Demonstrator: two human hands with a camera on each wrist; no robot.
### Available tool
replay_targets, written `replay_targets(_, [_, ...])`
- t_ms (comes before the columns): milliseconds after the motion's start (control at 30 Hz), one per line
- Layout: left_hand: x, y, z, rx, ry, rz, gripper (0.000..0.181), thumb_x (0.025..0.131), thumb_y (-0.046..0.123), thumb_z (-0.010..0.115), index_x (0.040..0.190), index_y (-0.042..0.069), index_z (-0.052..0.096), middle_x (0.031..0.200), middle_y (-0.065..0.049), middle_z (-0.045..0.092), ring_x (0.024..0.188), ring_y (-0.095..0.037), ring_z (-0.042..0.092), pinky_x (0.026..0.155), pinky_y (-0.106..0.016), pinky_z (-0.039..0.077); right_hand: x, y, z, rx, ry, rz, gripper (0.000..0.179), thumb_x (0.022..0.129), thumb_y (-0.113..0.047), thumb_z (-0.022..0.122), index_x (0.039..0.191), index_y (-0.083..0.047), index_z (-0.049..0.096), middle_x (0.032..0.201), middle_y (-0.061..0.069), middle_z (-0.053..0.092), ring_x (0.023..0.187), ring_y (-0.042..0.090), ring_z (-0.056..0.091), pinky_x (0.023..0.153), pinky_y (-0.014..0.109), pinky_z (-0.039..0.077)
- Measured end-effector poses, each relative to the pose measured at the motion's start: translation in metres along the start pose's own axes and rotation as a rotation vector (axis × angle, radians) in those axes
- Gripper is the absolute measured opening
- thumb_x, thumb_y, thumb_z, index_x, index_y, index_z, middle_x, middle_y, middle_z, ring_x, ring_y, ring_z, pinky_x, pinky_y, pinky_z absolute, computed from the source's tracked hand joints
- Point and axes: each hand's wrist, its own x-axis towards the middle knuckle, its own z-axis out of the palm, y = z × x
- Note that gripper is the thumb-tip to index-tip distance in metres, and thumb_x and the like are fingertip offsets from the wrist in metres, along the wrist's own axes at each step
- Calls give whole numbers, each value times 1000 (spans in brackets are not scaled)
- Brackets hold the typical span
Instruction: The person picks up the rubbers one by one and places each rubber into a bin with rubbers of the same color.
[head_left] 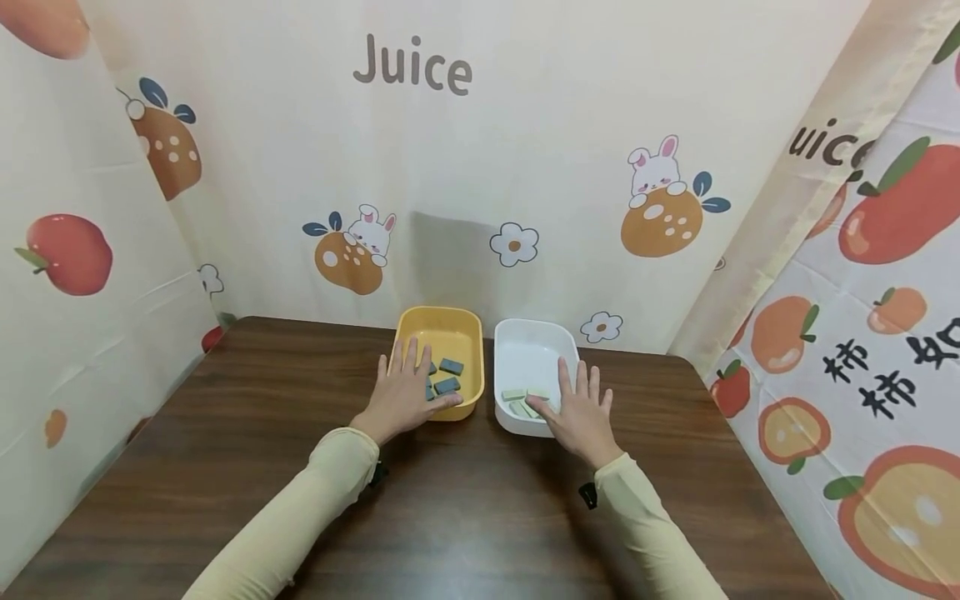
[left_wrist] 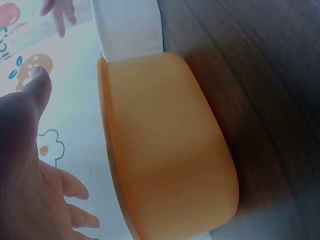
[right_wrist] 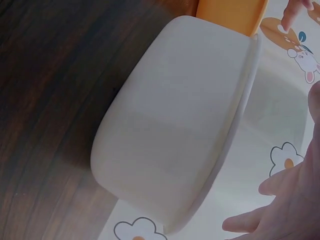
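My left hand (head_left: 401, 392) is held over the left side of a yellow bin (head_left: 471, 333), fingers spread and nothing in its grasp. Several dark blue-grey small blocks (head_left: 447, 385) lie inside that bin, some hidden by the hand. Over the right side of a white bin (head_left: 517, 333) is my right hand (head_left: 582, 417), its fingers spread too and holding nothing. Several pale green blocks (head_left: 514, 394) lie at the near end of the white bin, partly covered by the thumb. In the left wrist view the yellow bin's outer wall (left_wrist: 165, 135) fills the middle, with the hand above its rim.
Both bins stand side by side at the back of a dark wooden table (head_left: 465, 517), a narrow gap between them. Behind them hangs a printed curtain (head_left: 517, 150), with more printed cloth (head_left: 877, 358) along the right side.
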Motion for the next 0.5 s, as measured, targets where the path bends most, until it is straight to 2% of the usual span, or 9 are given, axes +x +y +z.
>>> replay_targets(200, [-1, -3, 1, -31, -17, -17, 103, 85, 75, 46, 155, 3, 22, 162, -24, 11, 149, -45, 5, 115, -67, 11, 2, 1, 3, 7, 16, -6, 96, 90, -70, 44, 158, -11, 10, 161, 29, 4, 148, 49, -1, 110, 74, 7])
replay_targets(500, [-3, -4, 1, -100, -52, -27, 102, 86, 71, 51, 154, 1, 23, 162, -24, 7, 149, -46, 1, 115, -67, 6, -2, 0, 3, 33, 27, 2, 94, 90, -67, 48, 157, -9, 15, 160, 29, 11, 147, 50, 5, 110, 74, 9])
